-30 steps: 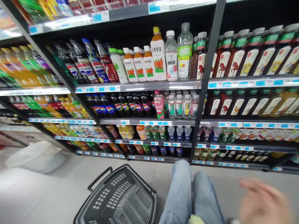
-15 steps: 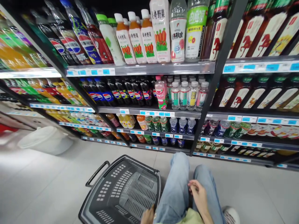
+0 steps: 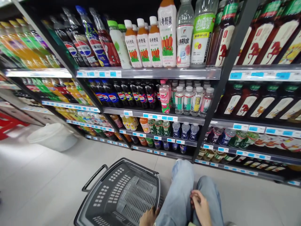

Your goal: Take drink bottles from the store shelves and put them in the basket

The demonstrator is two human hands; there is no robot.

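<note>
My left hand (image 3: 148, 217) is at the bottom edge, its fingers curled over the near right rim of a dark grey plastic shopping basket (image 3: 113, 201). The basket stands on the floor with nothing in it, and its handle (image 3: 94, 177) lies folded out to the left. My right hand (image 3: 200, 207) rests on my jeans (image 3: 181, 188) between the knees, fingers bent in loosely with nothing in them. In front of me stands a drinks shelf (image 3: 150, 72) with carrot-juice bottles (image 3: 143, 44), cola bottles (image 3: 127, 94) and small water bottles (image 3: 188, 100).
A black shelf upright (image 3: 225, 72) splits the rack; to its right are rows of dark tea bottles (image 3: 246, 103). A white round tub (image 3: 53, 138) sits on the tiled floor at the left. Something red (image 3: 7, 125) shows at the far left edge.
My right hand swung in from the lower right and settled on my knees. My left hand came into view at the basket rim. The view dropped and moved closer to the shelves.
</note>
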